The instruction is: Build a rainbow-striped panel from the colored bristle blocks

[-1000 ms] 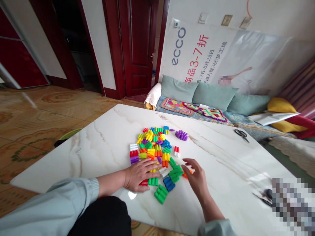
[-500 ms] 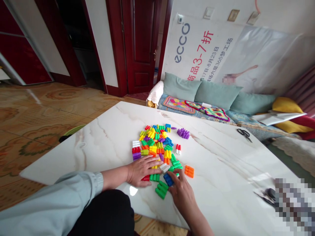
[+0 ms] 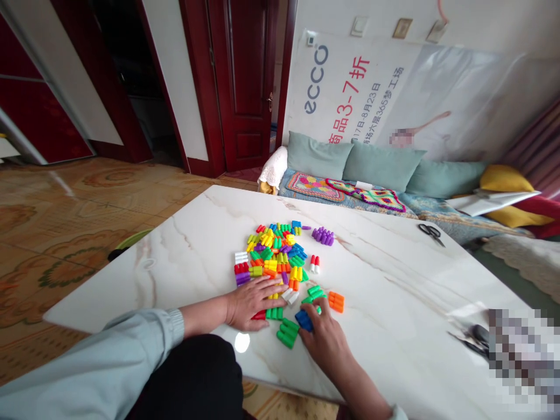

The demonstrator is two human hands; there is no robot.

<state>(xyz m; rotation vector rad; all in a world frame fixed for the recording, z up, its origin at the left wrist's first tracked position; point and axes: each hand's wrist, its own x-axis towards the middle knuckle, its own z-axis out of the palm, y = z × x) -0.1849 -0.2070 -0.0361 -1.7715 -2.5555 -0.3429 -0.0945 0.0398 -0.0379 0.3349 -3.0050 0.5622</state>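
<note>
My left hand (image 3: 250, 304) lies flat with spread fingers on the near left of a heap of coloured plastic toy blocks (image 3: 271, 265), shaped like joined rounded pegs. Red and green blocks (image 3: 275, 313) peek out beside its fingers. My right hand (image 3: 324, 335) has thumb and fingers closed on a blue block (image 3: 303, 319), partly hidden by them. Just left of it lies a separate green block (image 3: 287, 333). Beyond the right fingertips are more green blocks (image 3: 314, 293), with a white block (image 3: 290, 296) between the two hands.
Right of the heap on the white marbled table (image 3: 394, 291) lie an orange block (image 3: 336, 301), a red-and-white block (image 3: 315, 264) and a purple cluster (image 3: 323, 235). Scissors (image 3: 431, 234) rest by the far right edge; a dark tool (image 3: 475, 340) lies nearer. A cushioned sofa (image 3: 376, 169) stands behind.
My right hand has shifted slightly right with the blue block, and the green blocks past its fingertips have moved a little. My left hand stays put; the view has tilted slightly.
</note>
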